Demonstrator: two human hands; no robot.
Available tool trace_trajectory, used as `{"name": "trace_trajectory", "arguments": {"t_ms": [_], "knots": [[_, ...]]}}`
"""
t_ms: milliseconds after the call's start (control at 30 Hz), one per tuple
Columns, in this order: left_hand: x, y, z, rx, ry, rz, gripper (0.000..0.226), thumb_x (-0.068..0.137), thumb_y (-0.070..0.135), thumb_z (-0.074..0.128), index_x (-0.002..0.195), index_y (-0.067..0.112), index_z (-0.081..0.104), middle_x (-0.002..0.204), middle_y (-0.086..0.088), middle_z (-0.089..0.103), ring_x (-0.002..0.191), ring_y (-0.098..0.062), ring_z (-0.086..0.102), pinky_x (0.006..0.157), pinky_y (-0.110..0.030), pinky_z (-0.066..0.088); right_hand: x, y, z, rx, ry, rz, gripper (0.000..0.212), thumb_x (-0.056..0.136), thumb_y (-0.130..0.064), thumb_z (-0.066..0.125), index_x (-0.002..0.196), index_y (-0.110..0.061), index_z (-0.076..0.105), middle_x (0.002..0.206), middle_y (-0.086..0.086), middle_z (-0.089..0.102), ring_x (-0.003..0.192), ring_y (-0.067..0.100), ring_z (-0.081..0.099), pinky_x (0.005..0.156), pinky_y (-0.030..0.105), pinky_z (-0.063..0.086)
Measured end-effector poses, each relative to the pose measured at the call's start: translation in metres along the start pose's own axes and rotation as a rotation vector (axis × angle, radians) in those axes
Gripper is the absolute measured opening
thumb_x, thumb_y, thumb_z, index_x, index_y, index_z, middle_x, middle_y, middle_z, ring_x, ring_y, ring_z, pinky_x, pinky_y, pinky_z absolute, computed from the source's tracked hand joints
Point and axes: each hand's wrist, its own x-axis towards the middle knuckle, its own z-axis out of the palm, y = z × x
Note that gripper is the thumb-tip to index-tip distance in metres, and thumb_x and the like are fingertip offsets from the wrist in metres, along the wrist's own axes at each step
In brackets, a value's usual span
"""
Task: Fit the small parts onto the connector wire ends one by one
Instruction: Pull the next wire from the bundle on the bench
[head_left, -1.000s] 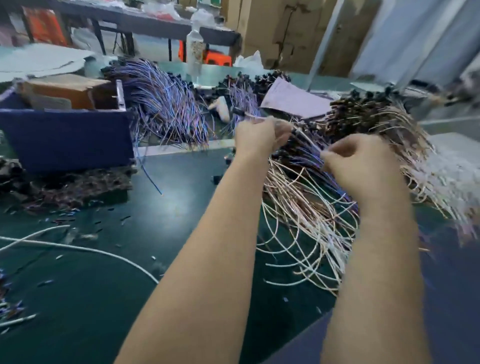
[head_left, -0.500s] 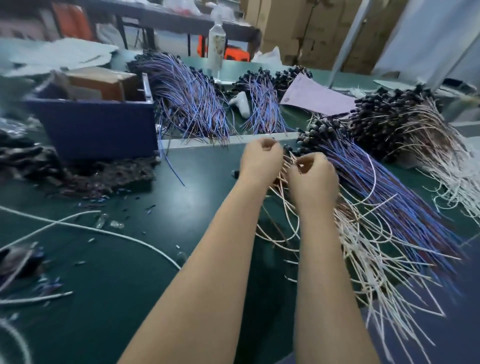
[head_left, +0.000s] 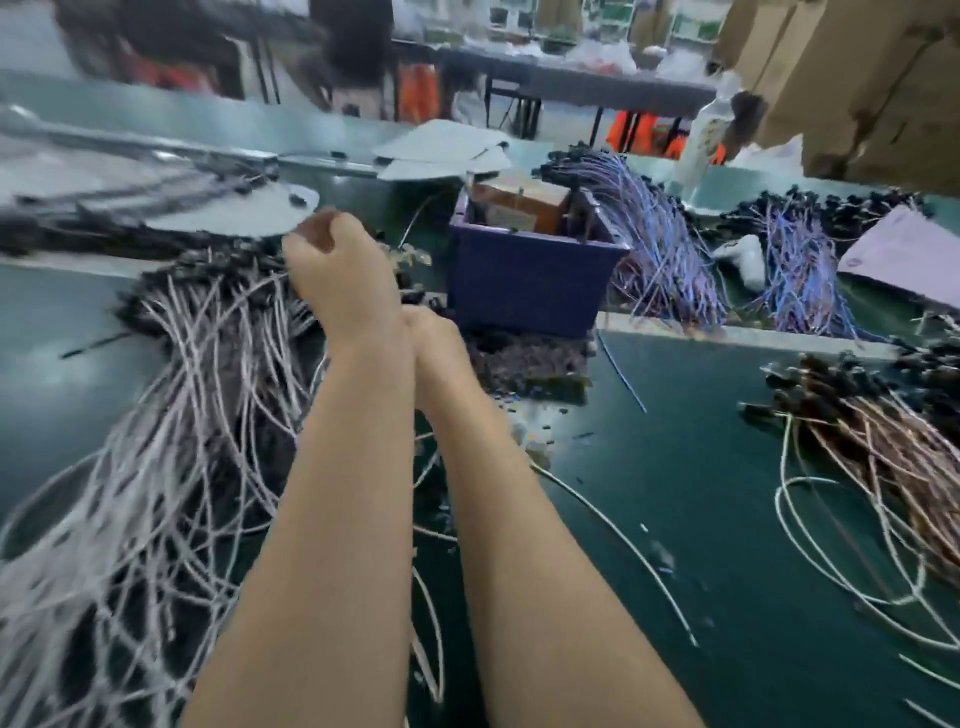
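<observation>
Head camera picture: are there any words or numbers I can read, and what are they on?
Nothing here can be read.
Bottle label: too blurred to read.
Label on the brown box in the blue bin: too blurred to read.
Pink paper: no print can be made out.

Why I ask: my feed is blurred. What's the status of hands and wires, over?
Left hand curled over the white wire bundle, grip unclear. Right hand mostly hidden behind the left. Blue bin and parts pile just beyond; nothing blocking.

No legible text anywhere; label on bottle (head_left: 707, 136), card on brown box (head_left: 540, 200) both smeared (motion blur).
</observation>
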Motion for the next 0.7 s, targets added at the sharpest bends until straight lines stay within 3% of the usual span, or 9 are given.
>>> {"name": "trace_trajectory", "arguments": {"t_ms": [67,133,200,267,333,400,533,633,700], "knots": [[0.015,0.000,-0.016,0.003,0.046,-0.026,0.024,0.096,0.008,0.041,0.116,0.005,0.053,0.100,-0.002,0.052,0.073,-0.004,0.046,0.056,-0.003,0.038,0.010,-0.010,0.021,-0.075,-0.101,0.067,0.013,0.094,-0.025,0.046,0.094,-0.018,0.056,0.118,0.015,0.058,0.107,0.035,0.049,0.089,0.039,0.040],[0.023,0.001,-0.025,0.008,0.089,-0.056,0.028,0.096,0.009,0.040,0.122,0.005,0.051,0.111,-0.005,0.054,0.082,-0.009,0.047,0.066,-0.010,0.038,0.016,-0.014,0.034,-0.096,-0.104,0.127,0.021,0.094,-0.023,0.043,0.106,-0.014,0.058,0.127,0.016,0.050,0.118,0.036,0.042,0.100,0.044,0.036],[0.029,0.001,-0.030,0.003,0.125,-0.076,0.028,0.095,0.009,0.041,0.121,0.006,0.051,0.125,-0.010,0.055,0.091,-0.013,0.048,0.074,-0.017,0.037,0.020,-0.016,0.042,-0.104,-0.018,0.124,0.022,0.092,-0.019,0.045,0.103,-0.008,0.061,0.120,0.015,0.055,0.111,0.035,0.047,0.094,0.041,0.039],[0.032,0.000,-0.030,0.004,0.138,-0.075,0.025,0.094,0.008,0.042,0.118,0.007,0.051,0.130,-0.013,0.052,0.091,-0.014,0.048,0.070,-0.016,0.038,0.020,-0.018,0.043,0.032,0.091,0.073,0.010,0.090,-0.012,0.049,0.085,-0.009,0.057,0.102,0.013,0.061,0.095,0.031,0.052,0.080,0.036,0.041],[0.033,-0.002,-0.029,0.045,0.117,-0.042,0.021,0.093,0.010,0.042,0.113,0.011,0.049,0.129,-0.013,0.050,0.093,-0.015,0.052,0.070,-0.013,0.043,0.019,-0.020,0.034,0.319,0.217,0.045,0.006,0.090,-0.006,0.053,0.095,-0.008,0.055,0.094,0.008,0.061,0.088,0.025,0.055,0.075,0.030,0.044],[0.032,-0.004,-0.028,0.140,0.057,0.049,0.020,0.093,0.011,0.044,0.112,0.013,0.049,0.121,-0.008,0.053,0.100,-0.016,0.055,0.080,-0.018,0.045,0.017,-0.023,0.010,0.593,0.360,0.005,0.023,0.090,-0.006,0.057,0.113,-0.006,0.052,0.089,-0.002,0.057,0.085,0.015,0.056,0.071,0.016,0.046],[0.011,-0.002,-0.009,0.384,-0.449,0.134,0.021,0.099,0.020,0.043,0.110,0.011,0.059,0.103,-0.004,0.065,0.090,-0.014,0.063,0.073,-0.020,0.048,0.008,-0.025,-0.060,0.933,0.466,-0.121,0.008,0.091,-0.009,0.060,0.098,-0.009,0.062,0.088,0.002,0.065,0.078,0.012,0.061,0.070,0.019,0.052],[-0.022,0.002,0.009,0.414,-0.935,-0.031,0.033,0.103,0.033,0.035,0.103,0.011,0.060,0.092,-0.008,0.069,0.080,-0.016,0.067,0.071,-0.028,0.054,-0.006,-0.012,-0.105,1.251,0.617,-0.212,0.008,0.089,0.000,0.060,0.083,-0.005,0.061,0.072,0.005,0.061,0.058,0.011,0.061,0.060,0.021,0.053],[-0.040,0.000,0.019,0.412,-1.121,-0.081,0.036,0.103,0.033,0.035,0.100,0.009,0.061,0.085,-0.007,0.070,0.071,-0.014,0.067,0.068,-0.023,0.055,-0.016,0.006,-0.127,1.476,0.734,-0.240,0.011,0.088,0.007,0.058,0.082,-0.002,0.057,0.066,0.005,0.062,0.050,0.009,0.060,0.055,0.020,0.053]]}}
